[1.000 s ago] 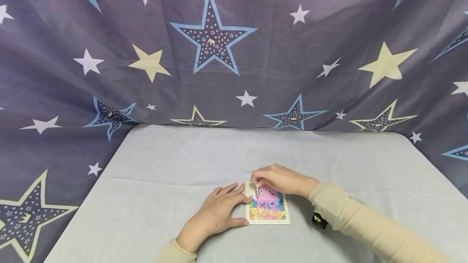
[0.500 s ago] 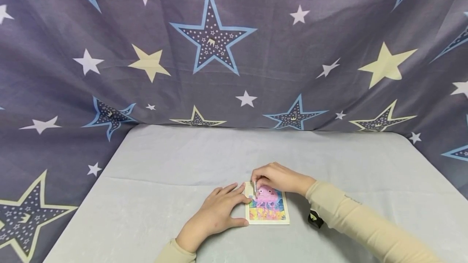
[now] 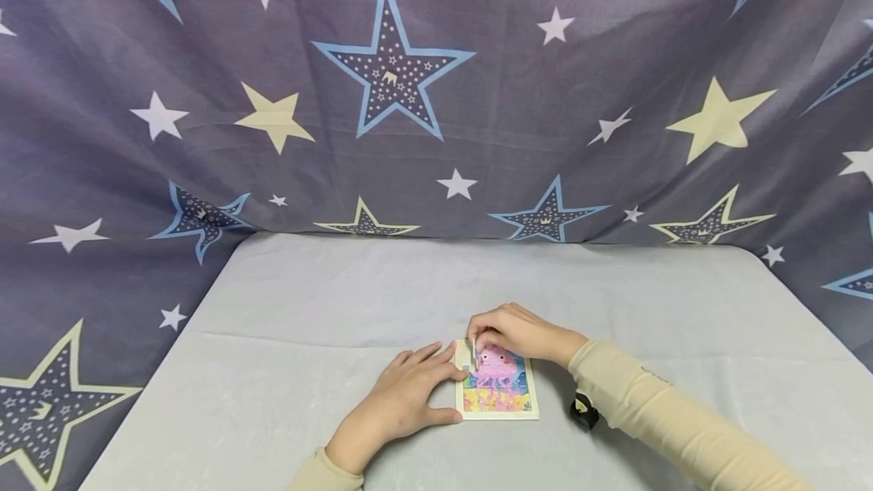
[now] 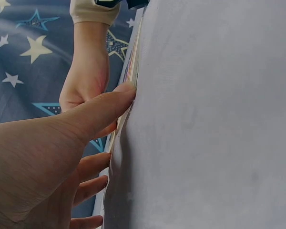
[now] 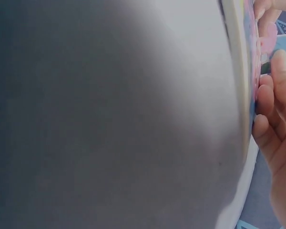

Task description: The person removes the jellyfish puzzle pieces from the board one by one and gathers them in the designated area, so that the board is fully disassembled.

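Pinches a puzzle piece [image 5: 282, 44] over the jellyfish board [image 3: 501, 394] with right hand [image 3: 516, 330] and touches its edge with outspread left hand [image 3: 404, 398].

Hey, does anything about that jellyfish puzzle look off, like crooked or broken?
Yes: a piece is out of the puzzle, turned on edge in the right hand, and a pale patch shows at the board's upper left in the head view. Some is covered, but I see no damage.
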Demonstrator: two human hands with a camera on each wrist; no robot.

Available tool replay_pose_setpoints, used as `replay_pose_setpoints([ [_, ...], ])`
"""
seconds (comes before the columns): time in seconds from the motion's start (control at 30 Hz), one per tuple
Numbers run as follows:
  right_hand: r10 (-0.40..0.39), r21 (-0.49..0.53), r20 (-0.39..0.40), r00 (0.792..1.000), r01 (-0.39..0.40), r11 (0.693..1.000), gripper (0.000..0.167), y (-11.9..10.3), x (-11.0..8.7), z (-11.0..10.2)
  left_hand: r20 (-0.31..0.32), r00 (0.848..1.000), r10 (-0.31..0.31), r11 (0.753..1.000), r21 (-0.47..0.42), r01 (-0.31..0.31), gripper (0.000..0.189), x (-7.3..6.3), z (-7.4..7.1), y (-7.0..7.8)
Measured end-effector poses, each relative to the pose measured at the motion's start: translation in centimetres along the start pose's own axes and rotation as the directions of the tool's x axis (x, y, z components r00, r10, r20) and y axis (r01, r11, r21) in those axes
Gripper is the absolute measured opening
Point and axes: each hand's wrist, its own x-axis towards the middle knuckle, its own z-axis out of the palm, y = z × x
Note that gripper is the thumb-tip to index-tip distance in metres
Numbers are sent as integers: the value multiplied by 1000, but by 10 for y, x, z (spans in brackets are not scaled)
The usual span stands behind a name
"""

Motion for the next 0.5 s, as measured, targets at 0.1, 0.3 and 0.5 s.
replay_pose_setpoints([
  [0.1, 10, -10, -1, 1000, -10, 1000, 5, -2, 1, -1, -3, 1000, 3, 1000, 0, -3, 50, 0, 0, 0],
  [0.3, 29, -39, 11, 1000, -28, 999, 6, -5, 5, -2, -6, 1000, 9, 1000, 0, -9, 50, 0, 0, -1],
  [0.5, 105, -18, 114, 988, -104, 994, 8, -9, 14, -7, -5, 1000, 10, 1000, 2, -10, 50, 0, 1, 0],
])
